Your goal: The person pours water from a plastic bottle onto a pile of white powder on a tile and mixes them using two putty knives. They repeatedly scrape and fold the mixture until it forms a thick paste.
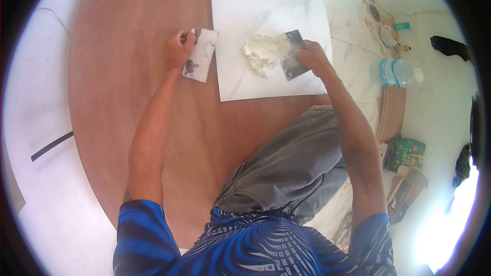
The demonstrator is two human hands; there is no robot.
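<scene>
A mound of cream-white paste [263,55] lies on a white marbled tile [240,84] that rests on a brown wooden board. My right hand [314,58] grips a dark flat scraper [295,55], whose blade touches the right side of the paste. To the left of the tile, my left hand [180,50] is closed on a lighter scraper [202,55] with dark stains, held over the board beside the tile's left edge. The fingers under each scraper are partly hidden.
The brown board [117,71] spreads under and left of the tile. Along the right wall are a clear plastic bottle [396,73], a green package [409,154] and a leaning wooden piece [392,112]. My bent leg [291,158] is near the tile's front edge.
</scene>
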